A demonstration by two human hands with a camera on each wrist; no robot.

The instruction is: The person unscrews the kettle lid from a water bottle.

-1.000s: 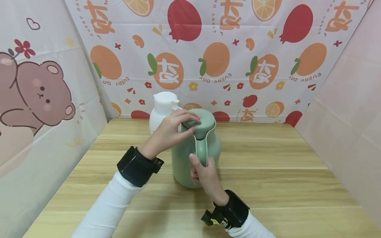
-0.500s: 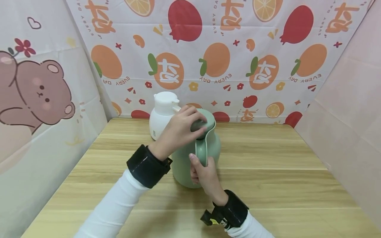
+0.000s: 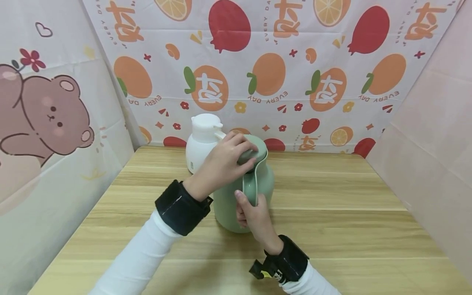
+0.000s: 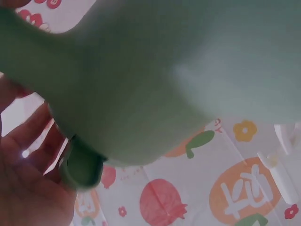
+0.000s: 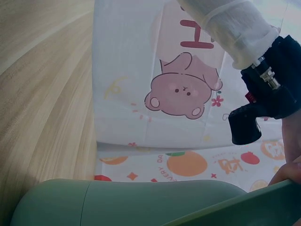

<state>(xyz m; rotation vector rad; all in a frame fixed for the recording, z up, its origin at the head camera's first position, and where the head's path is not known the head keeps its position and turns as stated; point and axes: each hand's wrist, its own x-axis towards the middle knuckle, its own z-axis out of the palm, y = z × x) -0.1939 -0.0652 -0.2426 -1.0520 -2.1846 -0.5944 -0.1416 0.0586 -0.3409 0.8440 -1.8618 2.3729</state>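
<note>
A sage-green jug (image 3: 265, 184) stands upright on the wooden table (image 3: 332, 213). My left hand (image 3: 225, 162) reaches over it from the left and grips the round green lid (image 3: 256, 149) with curled fingers. My right hand (image 3: 252, 215) is wrapped round the jug's handle (image 3: 250, 188) on the near side, thumb up along it. In the left wrist view the green jug body (image 4: 155, 75) fills the frame, with my palm (image 4: 28, 179) at the lower left. The right wrist view shows the jug's side (image 5: 131, 202) and the left sleeve (image 5: 230, 23).
A white jug (image 3: 200, 139) stands just behind and left of the green one, close to the back wall. Patterned fabric walls (image 3: 280, 69) close in the table at the back, left and right. Bare tabletop spreads to the right and front.
My left hand has slid further over the lid, from fingertips on its edge to a fuller grip. The right hand has stayed on the handle and the jug has not moved.
</note>
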